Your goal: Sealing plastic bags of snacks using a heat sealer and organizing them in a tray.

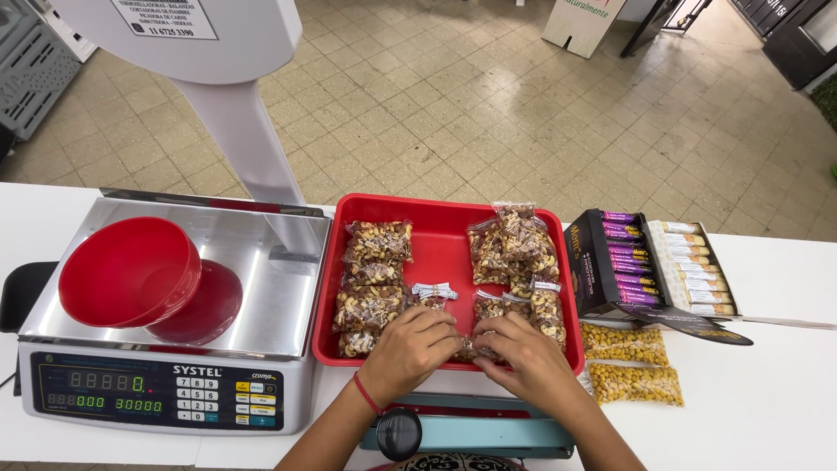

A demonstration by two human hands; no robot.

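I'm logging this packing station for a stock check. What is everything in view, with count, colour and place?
Red plastic tray: one, red, centre of the white counter.
Clear bags of mixed nuts: several, brown and tan, inside the tray in two clusters.
Steel digital scale: one, silver and grey, left of the tray.
Red plastic bowl: one, red, tipped on the scale's pan.
Clear bags of yellow kernels: two, yellow, right of the tray.
Open display boxes of bars: two, purple and cream bars, far right.
Teal heat sealer: one, teal, at the counter's near edge.
Left hand: on a small bag at the tray's front.
Right hand: on the same bag.
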